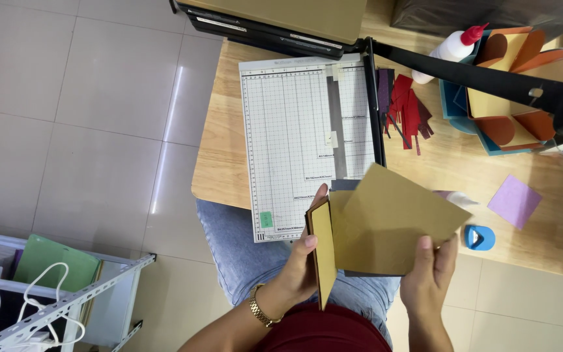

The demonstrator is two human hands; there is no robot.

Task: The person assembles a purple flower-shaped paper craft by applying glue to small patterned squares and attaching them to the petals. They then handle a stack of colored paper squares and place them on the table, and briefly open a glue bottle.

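Note:
My left hand [299, 261] grips a stack of tan paper sheets [323, 251] held on edge, thumb along its side. My right hand [429, 274] pinches the lower corner of a single tan sheet [395, 221], fanned out to the right of the stack above my lap. Both hands hover at the near edge of a white gridded paper cutter [294, 137], whose black blade arm [477, 75] is raised and swung to the right.
On the wooden table [223, 150] lie red and purple paper strips [408, 107], a glue bottle [454, 47], a blue tray of folded orange and tan pieces [509, 91], a lilac paper square [515, 201] and a blue punch [479, 237]. A metal shelf [66, 300] stands at lower left.

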